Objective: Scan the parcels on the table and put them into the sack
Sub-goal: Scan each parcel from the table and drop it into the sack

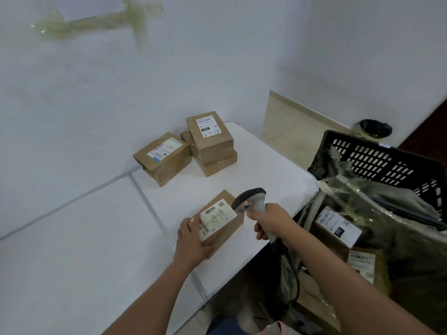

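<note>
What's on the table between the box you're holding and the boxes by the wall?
Nothing: in the head view, only bare table lies between the held parcel and the far parcels.

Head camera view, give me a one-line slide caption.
Right hand aims barcode scanner at labelled parcel steadied by left hand.

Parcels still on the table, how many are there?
4: one under the left hand at the near edge, one by the wall, two stacked behind it. Others may be hidden.
</note>
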